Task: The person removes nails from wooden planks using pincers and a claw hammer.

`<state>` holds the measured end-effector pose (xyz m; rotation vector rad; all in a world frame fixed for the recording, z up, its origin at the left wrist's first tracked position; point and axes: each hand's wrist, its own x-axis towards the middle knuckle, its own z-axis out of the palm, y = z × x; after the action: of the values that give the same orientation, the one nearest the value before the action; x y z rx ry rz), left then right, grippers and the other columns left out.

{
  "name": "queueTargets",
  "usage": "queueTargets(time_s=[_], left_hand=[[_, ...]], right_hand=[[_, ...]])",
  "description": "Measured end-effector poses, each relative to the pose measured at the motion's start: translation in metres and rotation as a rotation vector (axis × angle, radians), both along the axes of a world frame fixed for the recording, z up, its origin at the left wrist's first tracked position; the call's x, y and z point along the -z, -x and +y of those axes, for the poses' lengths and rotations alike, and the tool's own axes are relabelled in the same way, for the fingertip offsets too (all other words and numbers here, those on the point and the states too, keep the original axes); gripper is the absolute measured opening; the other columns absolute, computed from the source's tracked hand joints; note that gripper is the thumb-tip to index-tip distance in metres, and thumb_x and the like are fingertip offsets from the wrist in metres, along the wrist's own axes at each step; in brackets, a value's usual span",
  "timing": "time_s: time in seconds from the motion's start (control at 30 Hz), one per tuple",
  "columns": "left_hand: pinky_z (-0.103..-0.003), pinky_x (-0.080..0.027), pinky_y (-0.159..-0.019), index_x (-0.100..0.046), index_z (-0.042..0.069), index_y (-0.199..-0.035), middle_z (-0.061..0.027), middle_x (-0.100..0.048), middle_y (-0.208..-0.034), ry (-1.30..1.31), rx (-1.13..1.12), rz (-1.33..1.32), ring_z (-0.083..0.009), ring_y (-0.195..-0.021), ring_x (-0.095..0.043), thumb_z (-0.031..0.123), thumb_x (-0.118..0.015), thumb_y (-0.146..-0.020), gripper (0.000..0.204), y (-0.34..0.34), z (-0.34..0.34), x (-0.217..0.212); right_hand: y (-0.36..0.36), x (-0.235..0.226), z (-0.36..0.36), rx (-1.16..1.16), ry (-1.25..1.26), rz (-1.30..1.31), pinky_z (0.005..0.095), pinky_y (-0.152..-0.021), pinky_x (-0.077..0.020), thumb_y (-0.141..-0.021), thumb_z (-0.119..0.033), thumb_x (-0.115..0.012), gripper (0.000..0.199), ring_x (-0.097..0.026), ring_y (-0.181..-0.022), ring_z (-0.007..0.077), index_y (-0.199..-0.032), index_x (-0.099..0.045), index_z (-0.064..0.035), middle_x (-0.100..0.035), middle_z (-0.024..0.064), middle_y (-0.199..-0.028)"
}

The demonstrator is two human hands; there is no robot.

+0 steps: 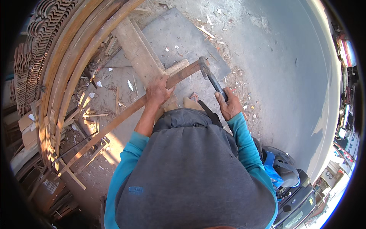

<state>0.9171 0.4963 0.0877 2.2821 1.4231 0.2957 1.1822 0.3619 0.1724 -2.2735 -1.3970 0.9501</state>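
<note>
A long, narrow wooden strip runs slantwise from the lower left up to the middle of the view. My left hand is closed around it near its upper end, above a thick plank. In my right hand is the dark handle of a hammer. The hammer's metal head is at the strip's upper end and looks to be touching it. A short piece of wood lies beside the strip, just past my left hand.
Long wooden beams stand at the left, next to stacked roof tiles. Scrap wood litters the ground there. A dark flat sheet lies ahead, with chips around it. A blue and black motorbike is behind at the right.
</note>
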Motion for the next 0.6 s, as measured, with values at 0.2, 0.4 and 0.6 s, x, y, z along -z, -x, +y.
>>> queueTargets(time_s=[0.2,0.4,0.6], left_hand=[[-0.047,-0.050,-0.083,-0.064,0.010,-0.110,-0.0134,-0.064,-0.098,0.041,-0.004,0.066,-0.0351,-0.098,-0.061,0.036,-0.080,-0.075,0.047,-0.001,0.001,-0.005],[-0.049,-0.051,-0.079,-0.063,0.010,-0.105,-0.0150,-0.062,-0.095,-0.007,0.015,0.014,-0.0359,-0.096,-0.061,0.033,-0.081,-0.074,0.043,-0.001,0.001,0.003],[-0.050,-0.051,-0.077,-0.062,0.010,-0.103,-0.0155,-0.062,-0.094,0.003,-0.011,0.023,-0.0366,-0.096,-0.061,0.034,-0.081,-0.074,0.042,0.002,0.002,0.002]], right_hand=[[0.011,-0.025,0.008,0.237,-0.236,0.279,0.0392,-0.058,-0.0430,-0.098,-0.041,-0.058,0.039,-0.052,-0.057,0.0248,-0.105,-0.056,-0.0020,-0.053,0.0133,-0.063],[-0.011,-0.019,0.011,0.106,-0.064,0.042,0.0351,-0.059,-0.0443,-0.099,-0.049,-0.055,0.049,-0.054,-0.062,0.0191,-0.102,-0.057,-0.0003,-0.053,0.0080,-0.068],[0.006,-0.158,0.056,0.238,-1.124,0.342,0.0254,-0.045,-0.0409,-0.103,-0.050,-0.045,0.047,-0.045,-0.049,0.0111,-0.110,-0.051,-0.0047,-0.051,0.0051,-0.071]])
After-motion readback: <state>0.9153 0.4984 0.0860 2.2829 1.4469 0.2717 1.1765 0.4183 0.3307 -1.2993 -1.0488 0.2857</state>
